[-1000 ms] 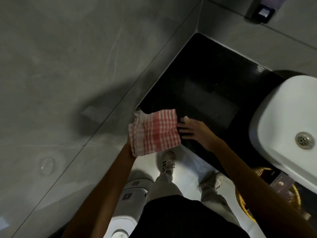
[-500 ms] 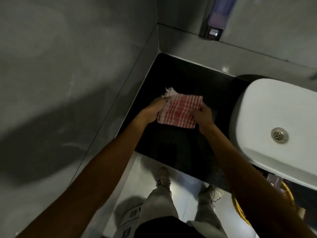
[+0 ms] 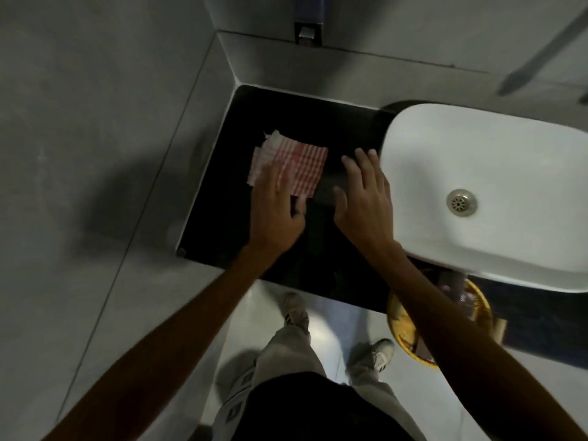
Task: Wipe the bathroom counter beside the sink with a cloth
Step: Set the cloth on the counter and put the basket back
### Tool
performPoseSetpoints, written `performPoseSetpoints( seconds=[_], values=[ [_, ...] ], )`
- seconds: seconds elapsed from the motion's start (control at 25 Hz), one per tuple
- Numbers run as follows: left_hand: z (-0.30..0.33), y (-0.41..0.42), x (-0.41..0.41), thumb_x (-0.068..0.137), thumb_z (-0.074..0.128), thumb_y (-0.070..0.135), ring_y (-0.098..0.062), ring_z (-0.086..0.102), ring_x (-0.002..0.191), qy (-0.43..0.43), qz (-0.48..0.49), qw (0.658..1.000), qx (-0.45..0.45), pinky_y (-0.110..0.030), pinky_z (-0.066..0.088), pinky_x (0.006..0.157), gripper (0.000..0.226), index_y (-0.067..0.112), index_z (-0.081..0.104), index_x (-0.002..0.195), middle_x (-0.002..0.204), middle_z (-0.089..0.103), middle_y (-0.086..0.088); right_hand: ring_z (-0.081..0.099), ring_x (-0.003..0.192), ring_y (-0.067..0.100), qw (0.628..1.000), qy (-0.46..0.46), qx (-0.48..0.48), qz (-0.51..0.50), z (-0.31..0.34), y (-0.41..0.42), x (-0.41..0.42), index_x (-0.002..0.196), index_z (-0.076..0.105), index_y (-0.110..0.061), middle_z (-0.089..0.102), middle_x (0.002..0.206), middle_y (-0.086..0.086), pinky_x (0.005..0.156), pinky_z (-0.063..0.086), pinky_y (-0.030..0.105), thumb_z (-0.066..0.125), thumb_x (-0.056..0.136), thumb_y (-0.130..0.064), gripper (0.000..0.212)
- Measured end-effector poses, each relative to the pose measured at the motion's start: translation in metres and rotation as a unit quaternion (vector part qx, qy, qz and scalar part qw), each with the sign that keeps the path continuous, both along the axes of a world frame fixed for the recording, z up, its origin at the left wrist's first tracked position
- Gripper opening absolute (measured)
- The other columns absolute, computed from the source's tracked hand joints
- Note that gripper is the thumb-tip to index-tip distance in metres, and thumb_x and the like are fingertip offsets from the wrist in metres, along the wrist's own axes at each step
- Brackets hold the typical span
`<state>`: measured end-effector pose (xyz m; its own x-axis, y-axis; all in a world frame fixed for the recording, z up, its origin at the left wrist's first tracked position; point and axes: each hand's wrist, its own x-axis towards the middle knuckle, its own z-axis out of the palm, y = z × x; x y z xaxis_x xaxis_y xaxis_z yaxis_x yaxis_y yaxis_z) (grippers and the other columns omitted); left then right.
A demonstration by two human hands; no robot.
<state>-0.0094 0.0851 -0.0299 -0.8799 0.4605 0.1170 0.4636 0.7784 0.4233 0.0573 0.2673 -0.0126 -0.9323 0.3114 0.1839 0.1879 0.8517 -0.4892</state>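
A grey tiled wall (image 3: 95,122) fills the left side, meeting the black counter (image 3: 286,116) along its left edge. On that counter lies a folded red-and-white checked cloth (image 3: 305,167), flat, toward the counter's left half and well short of the back wall. The left hand (image 3: 275,211) lies palm down on the cloth's near-left part, its fingers (image 3: 270,183) spread and flattened over the fabric, pressing on it, not curled around it; the thumb lies at the cloth's near edge. Just to the right, the right hand (image 3: 362,198) is over bare counter between the cloth and the sink, open with fingers (image 3: 366,163) extended and slightly apart, holding nothing; whether the palm touches the surface cannot be told. Its fingertips come close to the sink's left rim. The white sink (image 3: 509,154) sits on the counter's right part, with a metal drain (image 3: 461,202) in its basin. Above, on the back wall, hangs a soap dispenser (image 3: 307,27). Below the counter edge, a yellow bin (image 3: 401,326) sits partly hidden by the right forearm, and the person's shoes (image 3: 296,310) stand on the pale floor (image 3: 337,329).
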Motion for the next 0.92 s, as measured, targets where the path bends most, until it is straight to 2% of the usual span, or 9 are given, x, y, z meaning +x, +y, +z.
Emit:
performPoseSetpoints(
  seconds=[0.08, 0.16, 0.32, 0.4, 0.48, 0.6, 0.72, 0.84, 0.92],
  values=[
    [0.005, 0.026, 0.072, 0.100, 0.052, 0.041, -0.035, 0.011, 0.164, 0.050, -0.038, 0.998, -0.011, -0.048, 0.012, 0.134, 0.075, 0.020, 0.023, 0.165, 0.173, 0.019, -0.016, 0.032, 0.154, 0.036, 0.995, 0.073, 0.045, 0.047, 0.015, 0.015, 0.068, 0.141, 0.054, -0.010, 0.045, 0.157, 0.017, 0.123, 0.033, 0.048, 0.053, 0.101, -0.025, 0.043],
    [-0.001, 0.060, 0.138, 0.102, 0.050, 0.040, -0.038, 0.007, 0.164, 0.037, -0.092, 0.995, -0.019, -0.051, 0.008, 0.134, 0.071, 0.018, 0.026, 0.164, 0.174, 0.018, -0.018, 0.039, 0.148, 0.037, 0.993, 0.072, 0.065, 0.069, 0.016, 0.047, 0.147, 0.129, 0.061, -0.008, 0.055, 0.148, 0.018, 0.118, 0.038, 0.049, 0.056, 0.101, -0.020, 0.031],
    [-0.016, 0.136, 0.252, 0.101, 0.050, 0.044, -0.042, 0.012, 0.162, -0.030, -0.156, 0.984, -0.086, -0.056, 0.014, 0.131, 0.074, 0.016, 0.025, 0.164, 0.174, 0.018, -0.020, 0.039, 0.149, 0.035, 0.989, -0.123, 0.086, -0.017, 0.002, 0.126, 0.291, 0.134, 0.059, -0.015, 0.054, 0.150, 0.013, 0.118, 0.037, 0.051, 0.062, 0.097, -0.030, 0.040],
    [-0.031, 0.140, 0.264, 0.101, 0.043, 0.045, -0.042, 0.010, 0.163, -0.098, -0.134, 0.975, -0.144, -0.059, 0.018, 0.131, 0.076, 0.016, 0.016, 0.166, 0.175, 0.011, -0.020, 0.038, 0.149, 0.041, 0.964, -0.247, 0.028, -0.093, -0.013, 0.135, 0.306, 0.150, 0.045, -0.013, 0.044, 0.158, 0.019, 0.117, 0.037, 0.055, 0.067, 0.093, -0.031, 0.063],
    [-0.042, 0.134, 0.268, 0.099, 0.032, 0.041, -0.043, 0.009, 0.163, -0.155, -0.119, 0.965, -0.173, -0.061, 0.025, 0.129, 0.076, 0.012, 0.012, 0.167, 0.176, 0.006, -0.021, 0.050, 0.136, 0.047, 0.935, -0.311, -0.090, -0.147, -0.024, 0.139, 0.310, 0.157, 0.030, -0.007, 0.048, 0.149, 0.024, 0.104, 0.048, 0.054, 0.065, 0.093, -0.023, 0.074],
    [-0.038, 0.138, 0.272, 0.102, 0.040, 0.023, -0.043, 0.006, 0.163, -0.195, -0.112, 0.963, -0.150, -0.059, 0.034, 0.126, 0.074, 0.009, 0.008, 0.167, 0.177, -0.001, -0.018, 0.071, 0.089, 0.030, 0.915, -0.290, -0.220, -0.173, -0.034, 0.149, 0.315, 0.135, 0.047, -0.005, 0.066, 0.099, 0.006, 0.071, 0.052, 0.032, 0.059, 0.094, -0.012, 0.043],
    [-0.032, 0.111, 0.257, 0.106, 0.051, 0.017, -0.043, 0.019, 0.160, -0.199, -0.036, 0.973, -0.107, -0.056, 0.040, 0.123, 0.074, 0.011, 0.011, 0.167, 0.177, 0.001, -0.015, 0.058, 0.065, 0.010, 0.918, -0.285, -0.235, -0.146, -0.032, 0.123, 0.292, 0.117, 0.055, -0.009, 0.060, 0.080, -0.003, 0.053, 0.039, 0.016, 0.060, 0.093, -0.011, 0.025],
    [-0.026, 0.049, 0.221, 0.105, 0.054, 0.018, -0.043, 0.040, 0.150, -0.182, 0.024, 0.981, -0.071, -0.055, 0.045, 0.117, 0.071, 0.008, 0.017, 0.165, 0.176, 0.009, -0.016, 0.057, 0.075, 0.020, 0.924, -0.282, -0.240, -0.095, -0.025, 0.071, 0.240, 0.117, 0.054, -0.013, 0.053, 0.082, -0.006, 0.068, 0.044, 0.021, 0.061, 0.090, -0.018, 0.029],
    [-0.023, 0.003, 0.181, 0.103, 0.061, 0.022, -0.042, 0.039, 0.151, -0.186, 0.057, 0.980, -0.051, -0.058, 0.045, 0.117, 0.078, 0.010, 0.016, 0.165, 0.176, 0.008, -0.015, 0.055, 0.080, 0.019, 0.930, -0.264, -0.248, -0.055, -0.021, 0.034, 0.194, 0.118, 0.053, -0.012, 0.057, 0.091, -0.002, 0.075, 0.046, 0.028, 0.060, 0.089, -0.020, 0.031]
  ],
)
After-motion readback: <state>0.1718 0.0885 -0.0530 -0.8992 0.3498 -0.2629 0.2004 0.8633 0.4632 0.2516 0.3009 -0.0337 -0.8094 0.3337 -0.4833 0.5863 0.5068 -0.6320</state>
